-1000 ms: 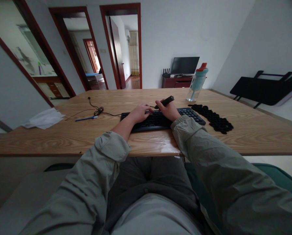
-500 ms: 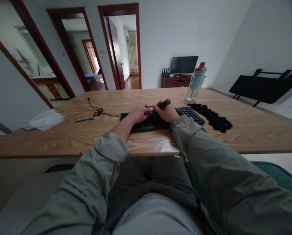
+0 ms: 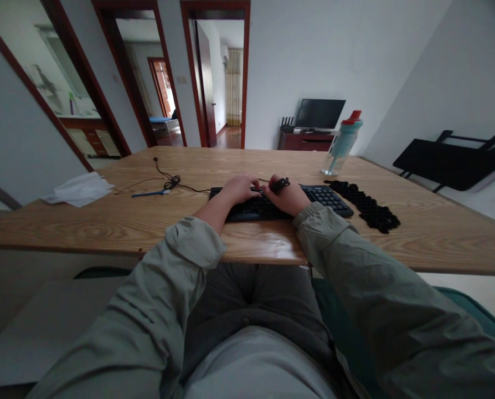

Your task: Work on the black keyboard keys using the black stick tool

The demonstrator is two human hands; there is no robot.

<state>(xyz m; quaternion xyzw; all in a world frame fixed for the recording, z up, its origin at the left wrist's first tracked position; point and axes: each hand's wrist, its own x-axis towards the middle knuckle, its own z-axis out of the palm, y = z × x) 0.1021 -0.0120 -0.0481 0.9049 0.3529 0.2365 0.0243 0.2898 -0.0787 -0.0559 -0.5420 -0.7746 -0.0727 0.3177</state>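
Note:
A black keyboard (image 3: 247,211) lies on the wooden table in front of me, its number pad showing at the right. Over its middle, my left hand (image 3: 241,189) rests with curled fingers, thumb and forefinger close together at the keys; anything between them is too small to make out. My right hand (image 3: 291,198) is closed round a short dark-handled tool (image 3: 279,184), its thumb pointing towards the left fingertips. The tool's working end is hidden. To the right of the keyboard lies a strip of small black pieces (image 3: 366,205) that look like keycaps.
A clear bottle with a red lid (image 3: 342,144) stands at the back right of the table (image 3: 181,221). At the left are a coiled black cable (image 3: 171,182), a thin blue brush (image 3: 150,193) with a pale head, and crumpled white tissue (image 3: 81,189).
The whole view has shifted and tilted slightly. My right hand has turned a little, lowering the dark tool's end. Both hands stay over the middle of the keyboard.

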